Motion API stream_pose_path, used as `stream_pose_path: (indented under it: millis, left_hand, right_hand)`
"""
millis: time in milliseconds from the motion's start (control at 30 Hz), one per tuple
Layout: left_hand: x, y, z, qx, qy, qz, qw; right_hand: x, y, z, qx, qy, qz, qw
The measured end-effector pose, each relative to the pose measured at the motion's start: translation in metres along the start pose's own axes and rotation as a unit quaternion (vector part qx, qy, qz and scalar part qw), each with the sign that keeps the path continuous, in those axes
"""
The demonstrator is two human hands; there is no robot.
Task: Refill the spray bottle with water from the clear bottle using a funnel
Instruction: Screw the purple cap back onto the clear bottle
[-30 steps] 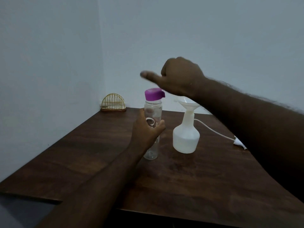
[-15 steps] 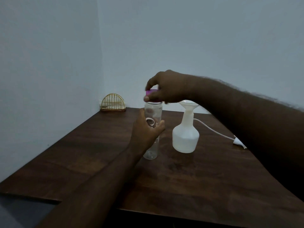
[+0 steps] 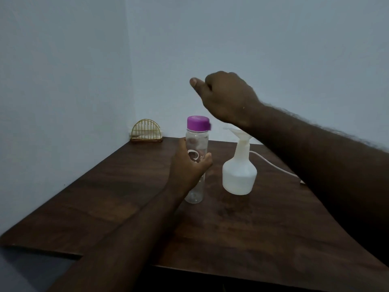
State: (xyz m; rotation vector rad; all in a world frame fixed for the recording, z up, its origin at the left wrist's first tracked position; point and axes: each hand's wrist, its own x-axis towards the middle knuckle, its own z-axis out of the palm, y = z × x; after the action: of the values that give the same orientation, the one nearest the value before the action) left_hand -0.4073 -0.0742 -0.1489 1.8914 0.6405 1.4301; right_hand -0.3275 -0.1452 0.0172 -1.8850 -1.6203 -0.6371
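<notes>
A clear bottle with a purple cap stands upright on the dark wooden table. My left hand grips its middle from the near side. To its right stands the white spray bottle, its head off, with a white funnel seated in its neck. My right hand hovers above and right of the purple cap, fingers curled into a loose fist with the thumb sticking out, holding nothing that I can see. My right forearm hides part of the funnel's rim.
A small gold wire holder sits in the far left corner against the wall. A white cord runs across the table behind the spray bottle. Walls close the table in at the back and left.
My right hand, which was on the purple cap half a second ago, has lifted up and to the right, away from it. The cap stays on the bottle. My left hand has kept its grip.
</notes>
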Motion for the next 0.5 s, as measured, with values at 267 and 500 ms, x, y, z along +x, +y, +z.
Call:
stream_pose_path:
  millis: [267, 500]
  left_hand:
    - [-0.001, -0.002, 0.0, -0.007, 0.001, 0.001, 1.0]
    - [0.0, -0.002, 0.0, 0.0, 0.004, 0.006, 1.0]
  right_hand:
    - [-0.014, -0.002, 0.011, 0.148, -0.136, 0.008, 0.98]
    - [-0.011, 0.013, 0.016, 0.069, -0.025, 0.005, 0.997]
